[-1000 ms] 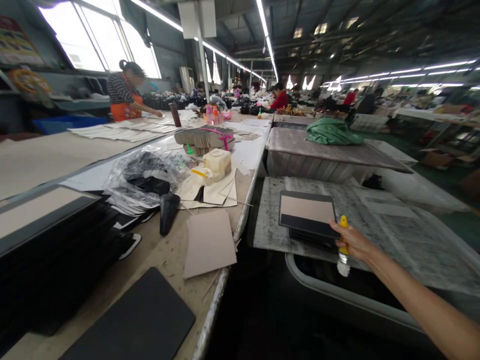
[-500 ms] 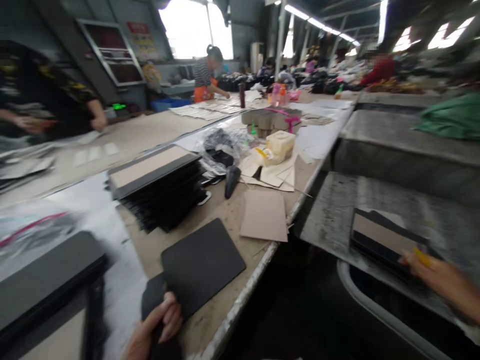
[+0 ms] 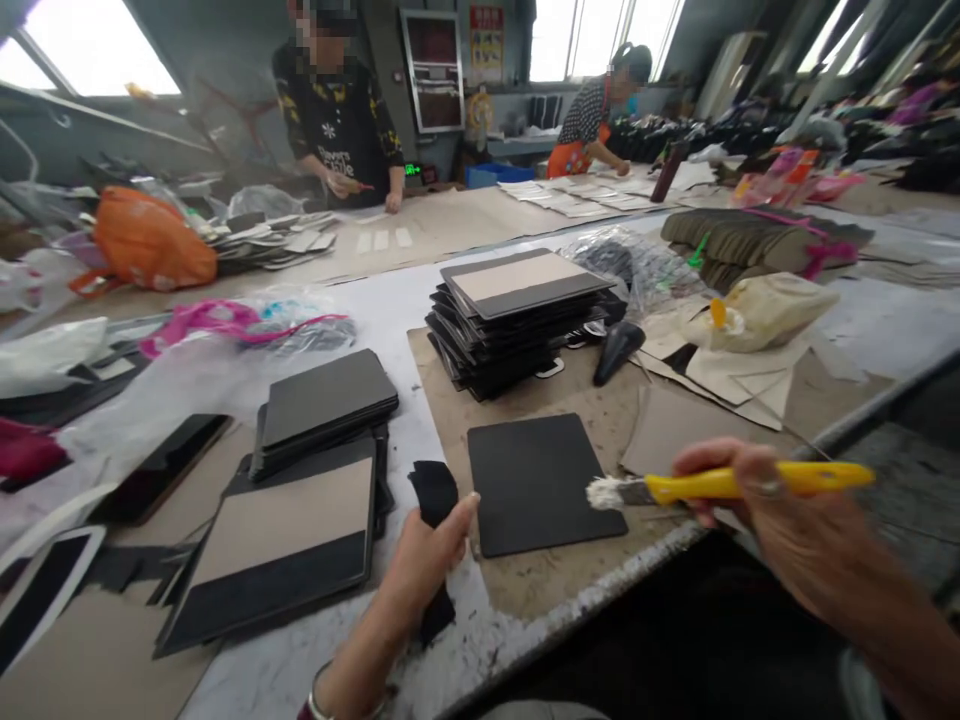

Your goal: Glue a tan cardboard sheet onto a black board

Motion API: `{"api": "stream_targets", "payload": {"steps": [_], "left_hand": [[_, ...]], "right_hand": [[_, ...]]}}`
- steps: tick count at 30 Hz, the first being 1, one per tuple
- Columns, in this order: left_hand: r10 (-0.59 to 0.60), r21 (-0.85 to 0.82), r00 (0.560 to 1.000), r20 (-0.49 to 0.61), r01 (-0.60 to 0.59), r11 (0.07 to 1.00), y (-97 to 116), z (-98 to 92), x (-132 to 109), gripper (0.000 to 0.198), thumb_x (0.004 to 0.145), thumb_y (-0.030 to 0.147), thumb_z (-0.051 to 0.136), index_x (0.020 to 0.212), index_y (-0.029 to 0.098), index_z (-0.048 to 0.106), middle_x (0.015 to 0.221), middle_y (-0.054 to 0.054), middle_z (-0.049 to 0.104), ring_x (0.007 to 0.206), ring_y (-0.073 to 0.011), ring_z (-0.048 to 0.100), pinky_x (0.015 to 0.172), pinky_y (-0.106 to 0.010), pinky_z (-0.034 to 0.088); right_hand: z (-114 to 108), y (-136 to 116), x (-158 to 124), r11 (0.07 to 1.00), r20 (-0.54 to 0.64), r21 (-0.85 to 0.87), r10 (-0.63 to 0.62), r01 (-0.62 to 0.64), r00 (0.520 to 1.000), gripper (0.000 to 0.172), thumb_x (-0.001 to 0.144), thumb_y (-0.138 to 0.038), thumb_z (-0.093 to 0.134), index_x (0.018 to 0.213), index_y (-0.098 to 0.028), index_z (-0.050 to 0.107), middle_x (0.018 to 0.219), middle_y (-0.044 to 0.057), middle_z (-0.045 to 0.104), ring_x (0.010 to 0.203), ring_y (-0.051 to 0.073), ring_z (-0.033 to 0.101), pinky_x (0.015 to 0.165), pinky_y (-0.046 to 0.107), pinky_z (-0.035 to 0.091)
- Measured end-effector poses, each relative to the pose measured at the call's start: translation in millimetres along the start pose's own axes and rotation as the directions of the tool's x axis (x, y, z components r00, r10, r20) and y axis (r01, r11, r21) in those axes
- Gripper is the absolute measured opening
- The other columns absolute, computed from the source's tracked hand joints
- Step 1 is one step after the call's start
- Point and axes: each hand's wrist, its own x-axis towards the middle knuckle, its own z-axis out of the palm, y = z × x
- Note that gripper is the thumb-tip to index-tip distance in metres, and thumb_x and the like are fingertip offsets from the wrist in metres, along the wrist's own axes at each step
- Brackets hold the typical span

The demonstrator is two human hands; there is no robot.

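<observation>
A flat black square panel [image 3: 536,480] with rounded corners lies on brown board near the table's front edge. At its left side my left hand [image 3: 431,555] is closed around a black fabric strip [image 3: 435,490], whose ends stick out above and below the fist. My right hand [image 3: 780,520] grips a yellow-handled brush [image 3: 694,487]. White paste coats the bristles, which are over the panel's right edge; whether they touch it I cannot tell. Behind the panel rises a stack of black panels [image 3: 517,310], the top one bearing a beige band.
Left of my left hand are grey panels [image 3: 330,400] and more beige-banded panels [image 3: 292,530], with a phone [image 3: 165,470] beyond. A plastic tub [image 3: 776,310] stands at the right behind beige sheets. Two people work across the table.
The view has swung left. My right hand has come with the brush from the grey surface at the right to the black panel. My left hand still holds the strip.
</observation>
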Motion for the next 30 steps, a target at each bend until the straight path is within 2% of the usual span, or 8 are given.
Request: {"api": "stream_targets", "payload": {"steps": [2, 4, 6, 7, 9, 16, 25, 30], "left_hand": [[0.254, 0.341, 0.967, -0.030, -0.229, 0.912, -5, 0.4, -9, 0.022, 0.082, 0.032, 0.055, 0.072, 0.014, 0.062, 0.057, -0.006, 0.057, 0.052, -0.0168, 0.052, 0.050, -0.026, 0.041], [0.539, 0.580, 0.821, 0.189, -0.536, 0.613, -11, 3.8, -19, 0.022, 0.084, 0.016, 0.045, 0.097, 0.013, 0.063, 0.067, -0.008, 0.060, 0.060, -0.0202, 0.054, 0.054, -0.030, 0.046], [0.652, 0.624, 0.642, 0.404, -0.714, 0.318, -17, 9.0, -26, 0.034, 0.084, 0.006, 0.034, 0.108, 0.009, 0.057, 0.072, -0.010, 0.058, 0.061, -0.0211, 0.053, 0.053, -0.032, 0.048], [0.683, 0.620, 0.578, 0.446, -0.750, 0.230, -20, 11.8, -28, 0.035, 0.084, 0.005, 0.031, 0.110, 0.007, 0.054, 0.078, -0.012, 0.059, 0.066, -0.0223, 0.054, 0.055, -0.033, 0.049], [0.730, 0.619, 0.512, 0.452, -0.770, 0.156, -26, 16.6, -29, 0.034, 0.087, 0.007, 0.028, 0.110, 0.005, 0.053, 0.091, -0.016, 0.058, 0.082, -0.0255, 0.056, 0.065, -0.037, 0.052], [0.757, 0.610, 0.491, 0.430, -0.777, 0.158, -46, 22.4, -22, 0.036, 0.089, 0.008, 0.025, 0.106, 0.004, 0.056, 0.100, -0.017, 0.061, 0.094, -0.0271, 0.055, 0.076, -0.038, 0.050], [0.789, 0.603, 0.488, 0.374, -0.774, 0.193, -49, 19.2, -25, 0.036, 0.087, 0.006, 0.027, 0.101, 0.004, 0.059, 0.102, -0.017, 0.062, 0.095, -0.0267, 0.055, 0.078, -0.037, 0.050], [0.814, 0.608, 0.473, 0.337, -0.770, 0.195, -47, 19.2, -29, 0.039, 0.087, 0.005, 0.024, 0.098, 0.003, 0.061, 0.099, -0.016, 0.064, 0.092, -0.0260, 0.058, 0.078, -0.035, 0.052]], "right_hand": [[36, -19, 17, 0.992, 0.127, 0.125, -0.013, -0.003, 0.992, 0.049, 0.082, -0.066, 0.049, 0.083, -0.019, 0.060, 0.064, 0.005, 0.059, 0.053, 0.017, 0.056, 0.051, 0.027, 0.047], [65, -26, 27, 0.987, 0.199, 0.162, -0.031, -0.001, 0.980, 0.044, 0.079, -0.061, 0.057, 0.085, -0.019, 0.058, 0.068, 0.004, 0.060, 0.056, 0.018, 0.057, 0.052, 0.027, 0.047], [87, -24, 32, 0.990, 0.239, 0.138, -0.048, 0.015, 0.970, 0.039, 0.081, -0.056, 0.057, 0.088, -0.019, 0.058, 0.075, 0.004, 0.061, 0.061, 0.018, 0.058, 0.055, 0.028, 0.047], [95, -22, 34, 0.992, 0.253, 0.122, -0.054, 0.024, 0.966, 0.036, 0.082, -0.054, 0.056, 0.090, -0.019, 0.058, 0.079, 0.004, 0.061, 0.063, 0.018, 0.059, 0.057, 0.028, 0.047], [108, -19, 35, 0.994, 0.267, 0.098, -0.066, 0.041, 0.962, 0.032, 0.085, -0.050, 0.055, 0.093, -0.019, 0.057, 0.083, 0.003, 0.061, 0.065, 0.018, 0.059, 0.059, 0.028, 0.047], [132, -20, 35, 0.981, 0.268, -0.007, -0.185, 0.194, 0.945, 0.023, 0.089, -0.042, 0.052, 0.092, -0.020, 0.058, 0.089, 0.002, 0.060, 0.076, 0.018, 0.059, 0.065, 0.027, 0.046], [137, -24, 39, 0.973, 0.209, -0.080, -0.198, 0.218, 0.958, 0.023, 0.090, -0.041, 0.050, 0.088, -0.019, 0.057, 0.084, 0.003, 0.060, 0.073, 0.018, 0.060, 0.064, 0.027, 0.046], [134, -26, 23, 0.951, 0.276, -0.124, -0.240, 0.282, 0.931, 0.016, 0.092, -0.034, 0.049, 0.088, -0.020, 0.056, 0.083, 0.001, 0.058, 0.075, 0.016, 0.058, 0.071, 0.026, 0.044]]}}
